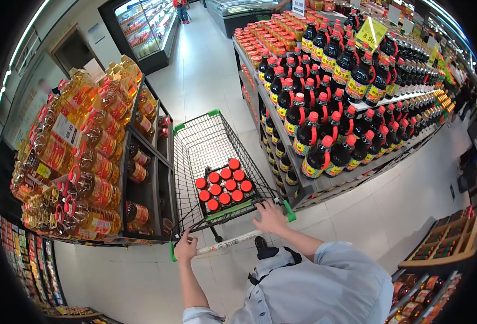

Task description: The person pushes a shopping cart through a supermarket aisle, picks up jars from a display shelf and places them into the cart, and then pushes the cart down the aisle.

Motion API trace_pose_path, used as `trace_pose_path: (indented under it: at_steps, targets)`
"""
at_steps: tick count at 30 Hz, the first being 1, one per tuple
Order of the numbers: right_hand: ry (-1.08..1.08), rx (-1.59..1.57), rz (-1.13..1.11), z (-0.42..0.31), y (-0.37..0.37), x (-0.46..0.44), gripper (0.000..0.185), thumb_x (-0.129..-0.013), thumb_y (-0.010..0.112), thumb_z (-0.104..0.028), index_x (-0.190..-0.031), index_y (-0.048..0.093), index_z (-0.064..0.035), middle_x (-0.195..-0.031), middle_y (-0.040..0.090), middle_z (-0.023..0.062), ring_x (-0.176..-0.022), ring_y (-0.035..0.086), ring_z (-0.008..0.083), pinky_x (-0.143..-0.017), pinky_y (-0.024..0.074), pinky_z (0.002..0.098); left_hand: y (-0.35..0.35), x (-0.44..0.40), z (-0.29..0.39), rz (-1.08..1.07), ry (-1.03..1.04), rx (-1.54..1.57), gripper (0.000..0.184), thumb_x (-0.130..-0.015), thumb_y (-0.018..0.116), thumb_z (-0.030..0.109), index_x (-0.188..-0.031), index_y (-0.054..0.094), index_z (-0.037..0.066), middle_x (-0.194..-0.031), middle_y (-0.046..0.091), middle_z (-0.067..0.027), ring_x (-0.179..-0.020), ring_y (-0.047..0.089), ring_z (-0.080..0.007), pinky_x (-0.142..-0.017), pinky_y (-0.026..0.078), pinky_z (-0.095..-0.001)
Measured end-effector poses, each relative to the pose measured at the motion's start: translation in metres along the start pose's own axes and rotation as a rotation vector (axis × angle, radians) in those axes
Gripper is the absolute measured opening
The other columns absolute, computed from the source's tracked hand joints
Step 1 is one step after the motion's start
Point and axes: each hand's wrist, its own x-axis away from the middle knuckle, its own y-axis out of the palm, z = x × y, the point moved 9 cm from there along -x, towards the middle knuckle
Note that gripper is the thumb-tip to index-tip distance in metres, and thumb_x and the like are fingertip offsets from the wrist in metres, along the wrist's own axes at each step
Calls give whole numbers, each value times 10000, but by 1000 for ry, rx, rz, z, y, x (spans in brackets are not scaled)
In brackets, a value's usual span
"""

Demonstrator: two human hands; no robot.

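Steering the shopping cart (213, 113) smoothly calls for even, light pressure at both ends of the handle (225, 245). The right hand (271, 217) lies over it with fingers (263, 207) spread apart; the left hand (186, 247) is at the other end, its fingers partly bent — I can't tell whether they clamp the bar. Red-capped containers (230, 184) stand grouped inside the cart, just ahead of the fingers. Oil bottles (97, 191) are left of the fingers, dark bottles (314, 155) ahead to the right — best to turn gently, watching both front corners.
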Motion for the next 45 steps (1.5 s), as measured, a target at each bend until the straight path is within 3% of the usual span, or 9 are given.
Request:
trace_pose_path:
  at_steps: [3, 6, 10, 12, 18, 20, 31, 45]
  targets:
    - [-7, -1, 1, -5, 6, -35, 599, -851, 634, -396, -1284, 540, 8, -1269, 531, 225, -1316, 427, 370, -958, 516, 481, -16, -32, 5, 40, 25, -31, 503, -884, 620, 362, -1378, 550, 294, -1008, 738, -19, -931, 703, -251, -823, 537, -404]
    - [-1, -7, -8, -10, 10, -57, 607, -857, 641, -416, -1321, 528, -41, -1302, 532, 207, -1316, 448, 368, -961, 516, 476, -30, -58, 16, 108, 83, -46, 464, -859, 628, 305, -1320, 601, 257, -917, 738, -42, -868, 707, -268, -763, 540, -415]
    - [-2, 0, 6, -16, 1, -107, 583, -857, 640, -392, -1306, 536, -35, -1287, 538, 216, -1294, 469, 370, -922, 535, 477, -44, -103, 27, 104, 58, -35, 464, -849, 627, 304, -1310, 611, 256, -921, 737, -48, -871, 704, -274, -774, 541, -420]
    - [-15, -45, 30, -21, 0, -125, 575, -847, 635, -367, -1261, 551, 24, -1229, 549, 251, -1276, 464, 391, -941, 521, 479, -50, -121, 27, 77, 45, -44, 461, -847, 624, 305, -1305, 615, 256, -922, 737, -50, -875, 702, -277, -778, 541, -422]
    - [41, -47, 29, -23, 0, -188, 598, -852, 635, -357, -1322, 542, 1, -1290, 550, 253, -1325, 452, 393, -983, 499, 490, -75, -180, 49, 93, 45, -50, 447, -835, 633, 309, -1280, 633, 267, -915, 738, -45, -883, 704, -275, -778, 543, -426]
    - [85, -72, -27, -22, 4, -211, 591, -875, 626, -380, -1356, 519, -53, -1387, 496, 213, -1354, 431, 364, -1034, 462, 481, -80, -203, 52, 95, 60, -45, 450, -833, 636, 313, -1280, 635, 258, -908, 737, -46, -877, 706, -272, -774, 544, -420]
    - [171, -23, -41, -32, -4, -332, 592, -864, 630, -428, -1382, 537, -155, -1389, 515, 132, -1265, 533, 337, -1013, 482, 471, -112, -325, 73, 97, 82, -27, 473, -833, 609, 346, -1297, 626, 254, -923, 741, -47, -889, 707, -286, -792, 551, -427]
    - [255, -75, 32, -26, -1, -466, 579, -848, 636, -473, -1352, 586, -194, -1388, 550, 87, -1271, 543, 291, -1032, 471, 440, -144, -462, 110, 49, 150, -95, 528, -870, 596, 387, -1374, 568, 231, -996, 750, -69, -958, 701, -307, -856, 537, -451]
